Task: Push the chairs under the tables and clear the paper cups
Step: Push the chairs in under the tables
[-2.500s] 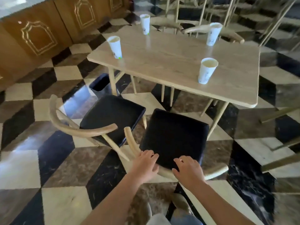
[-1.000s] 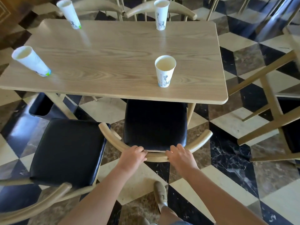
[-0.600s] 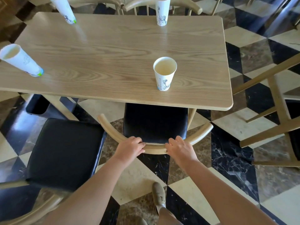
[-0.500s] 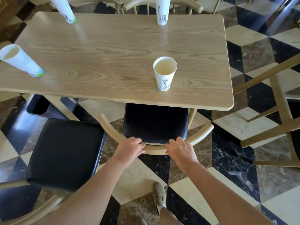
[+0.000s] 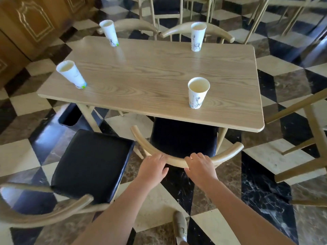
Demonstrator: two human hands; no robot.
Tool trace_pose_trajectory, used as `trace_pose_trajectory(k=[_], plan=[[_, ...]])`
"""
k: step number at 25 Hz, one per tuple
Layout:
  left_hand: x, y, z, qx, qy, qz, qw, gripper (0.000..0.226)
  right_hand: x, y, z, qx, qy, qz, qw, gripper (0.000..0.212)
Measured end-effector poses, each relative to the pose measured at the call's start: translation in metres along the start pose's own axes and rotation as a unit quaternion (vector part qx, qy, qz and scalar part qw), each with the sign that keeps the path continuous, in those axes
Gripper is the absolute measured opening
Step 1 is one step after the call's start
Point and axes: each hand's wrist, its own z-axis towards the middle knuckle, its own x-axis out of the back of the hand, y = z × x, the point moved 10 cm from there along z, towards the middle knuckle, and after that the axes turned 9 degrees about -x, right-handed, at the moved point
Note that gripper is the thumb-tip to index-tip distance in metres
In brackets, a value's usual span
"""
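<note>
Head view shows left grip and right grip clenched on the chair backrest, its seat partly under the bench near edge; next, judging, tuck the neighbouring chair, then gather four paper cups.

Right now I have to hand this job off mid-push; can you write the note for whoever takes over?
Left hand and right hand: both on the curved backrest of the near right chair, fingers over the rail.
That chair: seat partly under the table.
Near left chair: fully pulled out, untouched.
Four paper cups upright on the table: near right, near left, far left, far right.
Left: finish this push if needed, push in the left chair, clear all four cups.
</note>
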Motion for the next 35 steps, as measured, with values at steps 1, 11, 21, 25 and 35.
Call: trace_pose_trajectory(k=[1,11,21,25,35], plan=[[0.011,-0.005,-0.016,0.008,0.012,0.004,1.0,0.042,0.009,-0.019,-0.005,0.013,0.006,0.008,1.0,0.027],[0.085,-0.099,-0.247,0.125,0.07,0.068,0.987,0.052,0.049,-0.263,-0.084,0.112,0.068,0.023,0.991,0.03],[0.096,-0.195,-0.425,0.198,0.09,0.038,0.975,0.052,0.013,-0.44,-0.146,0.202,0.061,0.024,0.977,0.039],[0.085,-0.234,-0.436,0.201,0.064,0.031,0.977,0.052,-0.017,-0.487,-0.132,0.223,0.05,0.007,0.974,0.04],[0.086,-0.317,-0.461,0.198,0.004,0.014,0.98,0.051,-0.057,-0.552,-0.097,0.197,-0.012,0.018,0.98,0.041]])
